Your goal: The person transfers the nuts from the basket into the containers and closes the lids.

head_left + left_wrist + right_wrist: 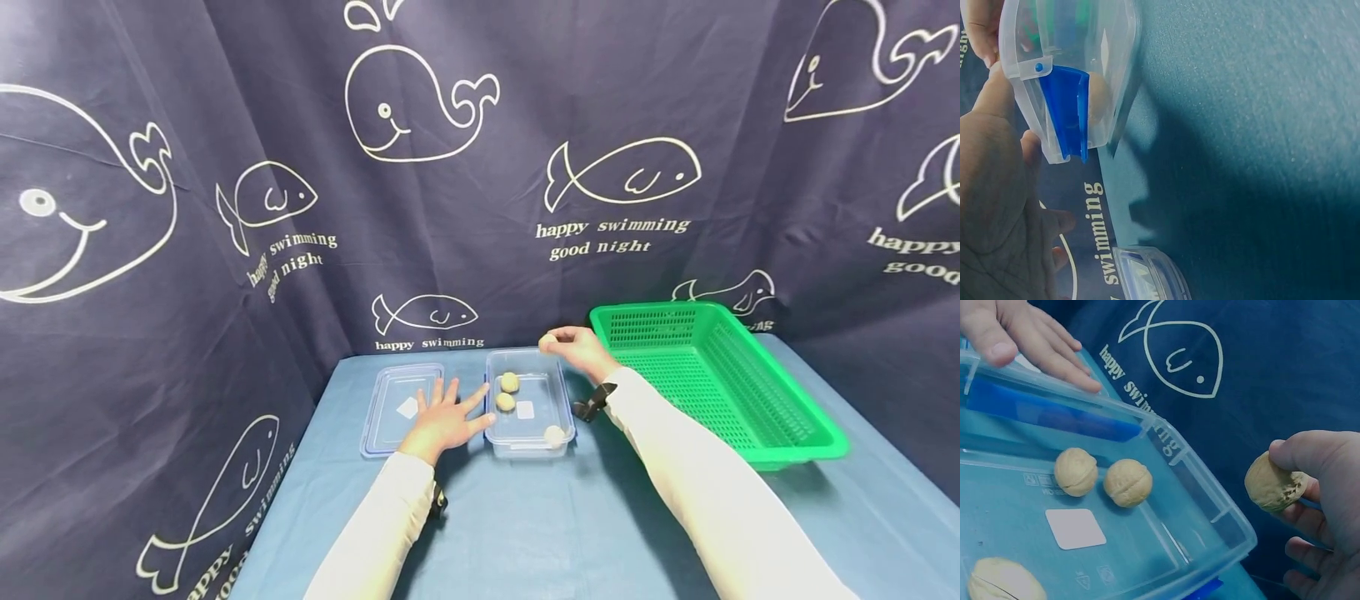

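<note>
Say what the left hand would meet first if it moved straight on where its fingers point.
Probably the curtain behind the table; the left hand looks higher than the lid, though depth is unclear.

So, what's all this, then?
A person's right hand pinches a round, tan, wrinkly-shelled walnut near the far end of an open, clear plastic box with blue clips. Three more walnuts lie inside it. The left hand is spread at the box's left side, beside a flat, clear, rectangular plastic lid. A green plastic basket stands to the right.
</note>
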### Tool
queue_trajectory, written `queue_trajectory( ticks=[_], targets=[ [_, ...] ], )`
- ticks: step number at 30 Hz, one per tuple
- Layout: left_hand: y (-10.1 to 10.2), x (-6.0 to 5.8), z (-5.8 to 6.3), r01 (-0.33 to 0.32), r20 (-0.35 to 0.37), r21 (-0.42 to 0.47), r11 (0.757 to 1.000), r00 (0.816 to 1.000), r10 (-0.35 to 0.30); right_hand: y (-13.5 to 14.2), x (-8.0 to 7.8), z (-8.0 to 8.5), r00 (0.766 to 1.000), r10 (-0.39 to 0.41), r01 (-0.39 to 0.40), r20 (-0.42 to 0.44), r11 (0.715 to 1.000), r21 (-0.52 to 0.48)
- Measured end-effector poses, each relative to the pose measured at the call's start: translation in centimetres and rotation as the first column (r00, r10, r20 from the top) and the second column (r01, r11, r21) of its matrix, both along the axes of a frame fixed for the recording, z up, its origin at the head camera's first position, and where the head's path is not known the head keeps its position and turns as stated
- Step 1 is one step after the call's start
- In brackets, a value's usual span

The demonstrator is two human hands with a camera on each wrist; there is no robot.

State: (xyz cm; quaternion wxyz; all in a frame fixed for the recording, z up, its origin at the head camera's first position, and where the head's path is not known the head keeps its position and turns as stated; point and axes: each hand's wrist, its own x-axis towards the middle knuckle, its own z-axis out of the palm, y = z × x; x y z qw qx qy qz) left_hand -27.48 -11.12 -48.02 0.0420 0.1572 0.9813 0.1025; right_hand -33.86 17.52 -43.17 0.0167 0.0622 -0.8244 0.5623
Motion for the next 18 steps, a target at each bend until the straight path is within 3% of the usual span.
queue_trajectory(
  ticks=[4, 10, 18],
  targets=[
    [-0.1, 0.0, -0.2, -0.008, 0.008, -0.014, 1.0, 1.0, 0.008, -0.7, -0.1, -0.5, 0.999, -0.004, 0.003, 0.044, 1.0, 0.025],
    [0.0, 0.7, 0.8, 0.003, 0.011, 0.004, 1.0, 1.0, -0.003, -1.1, -0.3, -0.8, 0.999, -0.03, 0.025, 0.044, 0.993, 0.115],
    [0.0, 0.4, 0.3, -0.002, 0.02, 0.004, 1.0, 1.0, 0.002, -0.8, 0.0, -0.6, 0.999, -0.041, 0.038, 0.021, 0.995, 0.092]
  ],
)
